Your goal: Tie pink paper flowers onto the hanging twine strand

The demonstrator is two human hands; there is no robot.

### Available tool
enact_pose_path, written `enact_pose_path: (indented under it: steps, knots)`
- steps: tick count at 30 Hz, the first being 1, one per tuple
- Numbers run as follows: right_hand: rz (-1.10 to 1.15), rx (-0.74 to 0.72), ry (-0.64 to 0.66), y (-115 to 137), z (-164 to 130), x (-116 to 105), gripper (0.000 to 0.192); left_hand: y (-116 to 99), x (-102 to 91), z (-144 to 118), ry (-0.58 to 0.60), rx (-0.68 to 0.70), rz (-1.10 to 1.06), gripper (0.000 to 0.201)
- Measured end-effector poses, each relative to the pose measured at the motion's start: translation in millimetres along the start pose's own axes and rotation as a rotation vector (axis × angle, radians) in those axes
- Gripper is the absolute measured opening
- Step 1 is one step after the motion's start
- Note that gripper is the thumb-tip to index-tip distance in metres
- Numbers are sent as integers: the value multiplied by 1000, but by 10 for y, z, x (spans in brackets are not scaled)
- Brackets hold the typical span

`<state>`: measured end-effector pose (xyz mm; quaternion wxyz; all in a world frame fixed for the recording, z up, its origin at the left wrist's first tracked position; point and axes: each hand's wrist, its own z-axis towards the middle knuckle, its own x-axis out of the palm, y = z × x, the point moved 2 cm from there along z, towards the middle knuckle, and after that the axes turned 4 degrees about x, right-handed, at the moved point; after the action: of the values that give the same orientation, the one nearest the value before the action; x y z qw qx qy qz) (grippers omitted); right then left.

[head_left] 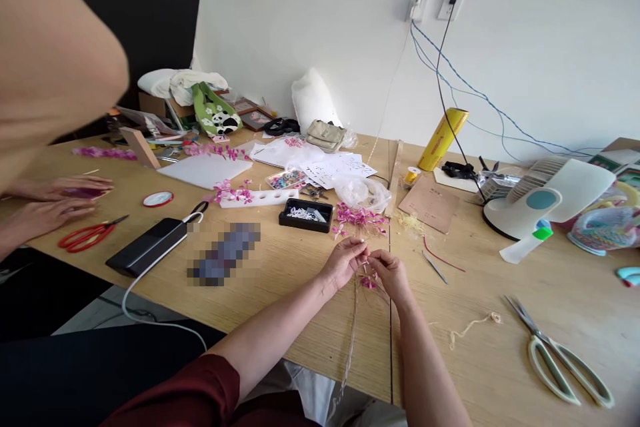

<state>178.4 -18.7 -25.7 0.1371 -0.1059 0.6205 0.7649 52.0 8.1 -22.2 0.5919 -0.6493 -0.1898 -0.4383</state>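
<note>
My left hand (346, 263) and my right hand (391, 273) meet fingertip to fingertip above the table. Both are closed in a pinch; what lies between the fingers is too small and covered to make out. Just below them hang or lie a few magenta flowers (369, 281) with pale stems. A braided, straw-coloured cord (353, 327) runs from under my left hand down past the table's front edge. Beyond my hands lies a bunch of pink flowers (361, 215). A black tray (305, 215) with small white pieces sits to its left.
Large scissors (555, 353), a curl of yarn (475, 328) and a thin metal tool (435, 267) lie at right. Behind stands a white fan (550, 193). At left are a black power strip (147, 245), red-handled scissors (86, 236) and another person's hands (65, 203).
</note>
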Motion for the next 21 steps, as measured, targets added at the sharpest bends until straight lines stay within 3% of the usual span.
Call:
enact_pose_path:
  steps: [6, 10, 14, 21]
  knots:
    - [-214, 3, -153, -4, 21, -136, 19, -37, -41, 46, -36, 71, 46, 20]
    - [-165, -15, -251, 74, -11, -167, 20, -51, -13, 21, -43, 101, 196, 20]
    - [-8, -100, -178, 203, -54, -99, 27, -26, 50, -26, 6, 109, 403, 20]
    - [16, -212, -149, 333, -53, -71, 10, 31, 33, -25, 49, 100, 552, 24]
